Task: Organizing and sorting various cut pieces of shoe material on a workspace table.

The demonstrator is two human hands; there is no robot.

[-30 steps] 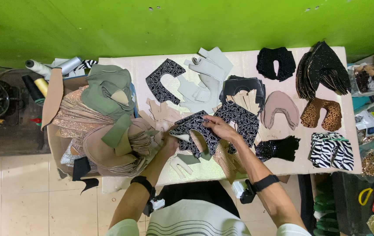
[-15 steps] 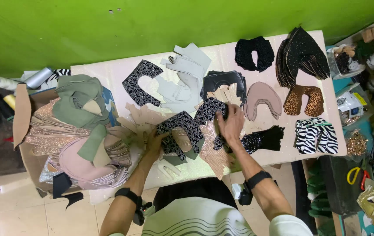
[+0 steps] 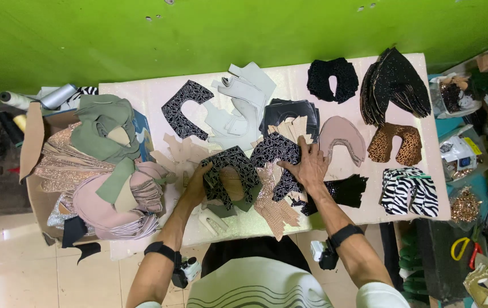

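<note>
- The wall (image 3: 198,45) behind the pale cream table (image 3: 289,77) is bright green.
- On the table's middle lie black cut pieces with a white crackle pattern (image 3: 232,171).
- At the table's right end lie a zebra-striped black-and-white stack (image 3: 409,191) and a brown leopard-spotted curved piece (image 3: 395,142).
- Beside the leopard piece sits a plain dusty-pink stack (image 3: 341,134).
- Off the table's left end, sage-green cloth pieces (image 3: 104,128) top a pink glittery heap (image 3: 61,165).
</note>
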